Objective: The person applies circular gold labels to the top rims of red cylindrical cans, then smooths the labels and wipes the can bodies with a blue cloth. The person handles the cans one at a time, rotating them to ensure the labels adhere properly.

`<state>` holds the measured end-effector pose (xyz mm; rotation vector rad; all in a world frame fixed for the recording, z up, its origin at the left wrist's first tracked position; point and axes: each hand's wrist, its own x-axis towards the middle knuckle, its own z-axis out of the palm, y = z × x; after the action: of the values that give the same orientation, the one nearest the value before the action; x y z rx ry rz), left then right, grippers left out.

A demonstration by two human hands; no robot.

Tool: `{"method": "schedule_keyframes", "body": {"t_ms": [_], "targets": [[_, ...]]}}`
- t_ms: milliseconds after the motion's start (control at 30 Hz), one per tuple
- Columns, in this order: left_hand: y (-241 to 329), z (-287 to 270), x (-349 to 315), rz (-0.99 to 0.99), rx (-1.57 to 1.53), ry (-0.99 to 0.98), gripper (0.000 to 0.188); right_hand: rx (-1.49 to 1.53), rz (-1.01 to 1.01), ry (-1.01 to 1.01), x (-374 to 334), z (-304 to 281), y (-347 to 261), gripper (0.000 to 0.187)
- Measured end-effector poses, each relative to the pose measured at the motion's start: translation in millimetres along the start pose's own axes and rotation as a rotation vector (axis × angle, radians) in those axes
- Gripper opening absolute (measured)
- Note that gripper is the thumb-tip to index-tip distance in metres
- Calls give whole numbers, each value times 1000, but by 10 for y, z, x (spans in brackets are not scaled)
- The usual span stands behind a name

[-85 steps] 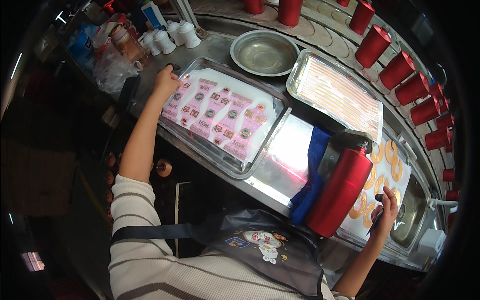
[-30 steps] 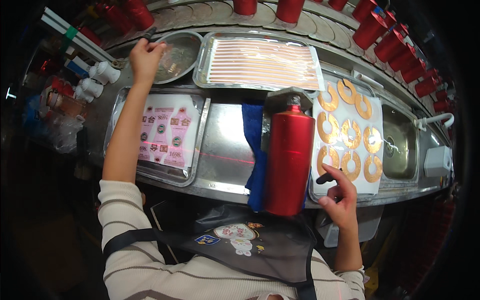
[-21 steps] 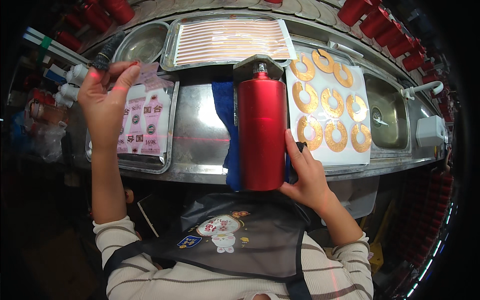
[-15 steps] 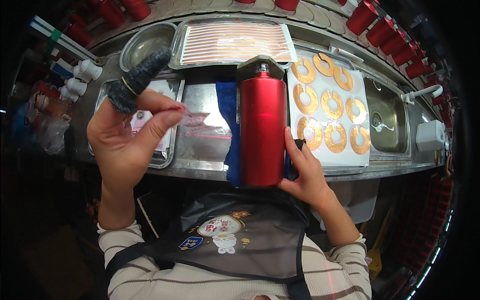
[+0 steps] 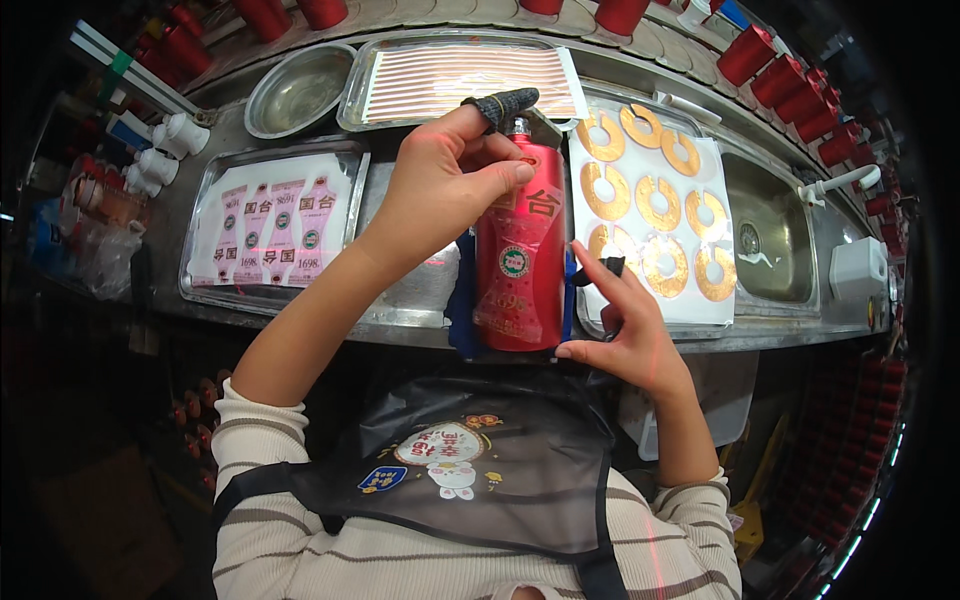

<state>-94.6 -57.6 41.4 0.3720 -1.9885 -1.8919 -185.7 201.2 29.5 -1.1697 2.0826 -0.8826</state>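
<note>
1. Red bottle (image 5: 555, 265): located at the near edge of the desk (image 5: 405, 300), over a blue cloth (image 5: 463, 310), neck pointing away. Judged rigid, smooth and slippery if wet; weight cannot be told. Take hold along the sides, near the base.
2. Right hand (image 5: 630, 325): thumb and forefinger spread beside the bottle's right edge, near its base.
3. Clear label (image 5: 514, 262): lies over the bottle's upward face. Judged light, limp and easily creased or torn; grip by the edge only.
4. Left hand (image 5: 435, 185): thumb and finger pinching the label's far end, near the neck.
5. Left tray (image 5: 362, 170): carries pink labels (image 5: 285, 235).
6. Striped sheet (image 5: 470, 80): in the far tray.
</note>
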Motion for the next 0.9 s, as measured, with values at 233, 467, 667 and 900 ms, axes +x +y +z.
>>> {"method": "schedule_keyframes", "body": {"t_ms": [233,467,667,900], "targets": [[-117,51,40,57,72,74,18,-233,-282,335,158,268,-417,64],[-170,81,72,109,103,153,14,-177,-103,83,213,164,-366,70],[-333,-44,-304,307,444,194,54,-124,-191,109,181,113,-264,68],[-557,65,-738,373,566,-149,96,-72,-84,12,232,70,-280,76]]}}
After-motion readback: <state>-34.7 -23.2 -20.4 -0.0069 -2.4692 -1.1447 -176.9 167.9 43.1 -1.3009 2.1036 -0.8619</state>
